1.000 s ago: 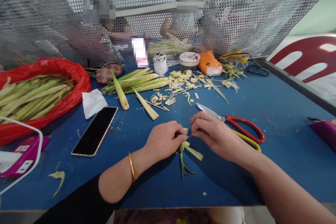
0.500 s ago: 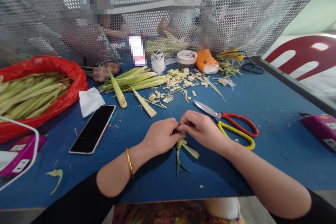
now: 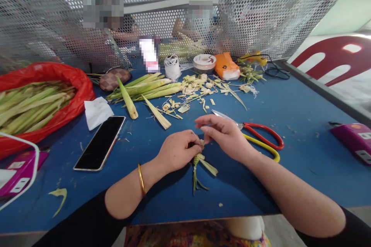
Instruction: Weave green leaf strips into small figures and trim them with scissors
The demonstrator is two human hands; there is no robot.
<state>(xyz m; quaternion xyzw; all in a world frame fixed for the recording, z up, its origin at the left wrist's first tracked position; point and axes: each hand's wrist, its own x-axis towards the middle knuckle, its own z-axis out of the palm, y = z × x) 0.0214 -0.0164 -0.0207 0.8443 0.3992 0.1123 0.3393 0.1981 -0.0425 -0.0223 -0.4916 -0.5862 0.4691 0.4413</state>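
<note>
Just above the blue table's front edge, my left hand (image 3: 181,149) pinches the upper end of a small bundle of leaf strips (image 3: 196,166). Its green stems hang toward me, with a paler flat strip sticking out to the right; the held end is hidden under my fingers. My right hand (image 3: 222,135) hovers just right of the bundle, fingers and thumb apart, nothing visible in it. Behind that hand lie scissors (image 3: 263,135) with one red and one yellow handle, their blades partly covered by the hand. A loose pale husk strip (image 3: 157,112) lies beyond my left hand.
A black-screened phone (image 3: 100,143) and a white tissue (image 3: 97,112) lie at left, beside a red bag (image 3: 87,85) of leaves. Farther back are green stalks (image 3: 150,88), scraps, white string (image 3: 172,68), a tape roll (image 3: 204,62) and an orange packet (image 3: 227,66). People sit behind a perforated screen.
My right hand has let go of the bundle and lifted slightly away, its fingers opening. The left hand keeps its pinch on the bundle in nearly the same spot.
</note>
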